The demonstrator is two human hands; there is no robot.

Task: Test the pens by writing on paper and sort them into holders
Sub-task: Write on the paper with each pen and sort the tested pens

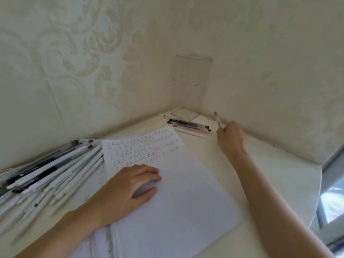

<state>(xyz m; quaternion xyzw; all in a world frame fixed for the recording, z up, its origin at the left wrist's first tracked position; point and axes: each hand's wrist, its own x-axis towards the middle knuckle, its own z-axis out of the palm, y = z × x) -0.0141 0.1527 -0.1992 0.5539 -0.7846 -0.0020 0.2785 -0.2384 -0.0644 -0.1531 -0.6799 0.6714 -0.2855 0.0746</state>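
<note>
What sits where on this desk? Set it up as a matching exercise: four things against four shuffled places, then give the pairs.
Things
1. purple-ended pen
2. left hand
3. pile of pens
4. clear holder

Places
A. standing in the far corner
B. resting on the paper
C. spread along the left side of the desk
D. pinched in the right hand

Pairs: 1-D, 2-B, 3-C, 4-A
</note>
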